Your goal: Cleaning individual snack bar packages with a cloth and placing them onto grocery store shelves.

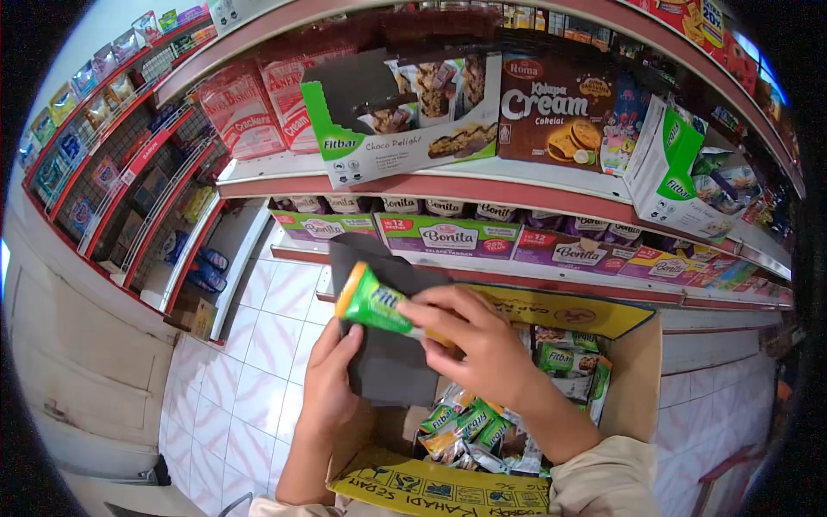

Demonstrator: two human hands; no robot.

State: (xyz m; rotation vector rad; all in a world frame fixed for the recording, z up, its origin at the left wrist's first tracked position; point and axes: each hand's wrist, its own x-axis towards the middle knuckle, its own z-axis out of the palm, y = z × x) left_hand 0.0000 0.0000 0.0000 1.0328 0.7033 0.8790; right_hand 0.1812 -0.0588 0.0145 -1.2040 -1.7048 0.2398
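Green snack bars (469, 422) fill the cardboard box (629, 379); right hand (482, 340) grips one bar (375, 302), left hand (332, 379) clasps a dark flap (379, 362).

**Snack packs crowd the shelves above your open carton**

Your right hand (487, 345) grips a green-and-orange foil snack bar wrapper (372, 302), held against a dark grey cardboard sleeve (379, 345) in your left hand (332, 379). Below, a brown cardboard carton with yellow flaps (568, 312) holds more green wrapped bars (469, 422). On the upper shelf stands a white-and-green open display box (405, 116), beside a brown biscuit box (560, 108). Purple-and-green cartons (448, 234) line the shelf below.
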